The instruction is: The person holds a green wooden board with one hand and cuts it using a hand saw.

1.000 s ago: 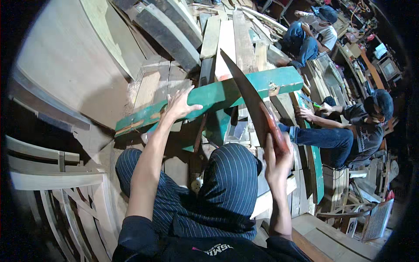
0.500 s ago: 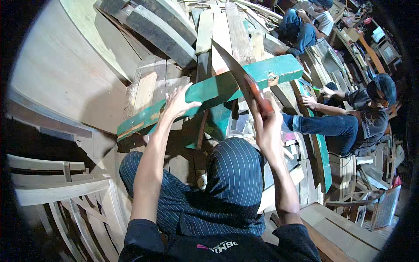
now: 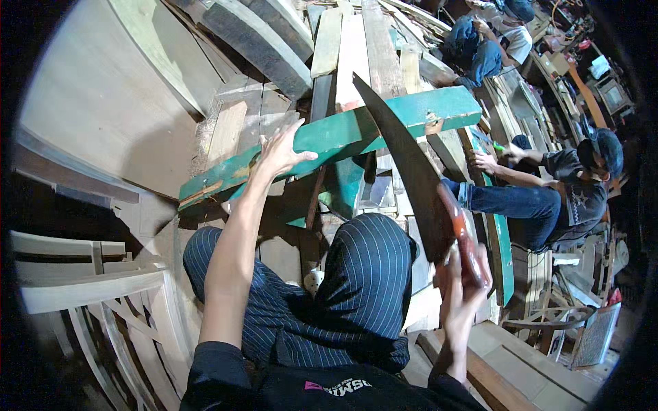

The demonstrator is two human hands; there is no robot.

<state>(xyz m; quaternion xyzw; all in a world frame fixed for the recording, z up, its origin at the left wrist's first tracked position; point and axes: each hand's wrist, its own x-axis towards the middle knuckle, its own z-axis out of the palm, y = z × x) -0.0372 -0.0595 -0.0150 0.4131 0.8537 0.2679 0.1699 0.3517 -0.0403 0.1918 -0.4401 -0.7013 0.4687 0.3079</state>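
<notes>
Dim indoor light, soft shadows, strong fisheye bend w/ black corners.

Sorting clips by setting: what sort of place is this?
Most likely a woodworking or carpentry shop. The right hand holds a handsaw across a green painted plank steadied by the left hand, with stacked boards beyond and pale wooden frames nearby.

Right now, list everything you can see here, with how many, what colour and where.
green plank: 1, green paint worn to bare wood, across the middle
handsaw: 1, dark blade, reddish handle, blade meeting the plank's near edge
timber stack: many boards, pale and grey, top centre
curved wooden frames: several, pale, lower left
other people: 2, seated at right and top right
left hand: pressed flat on the plank
right hand: gripping the saw handle
</notes>
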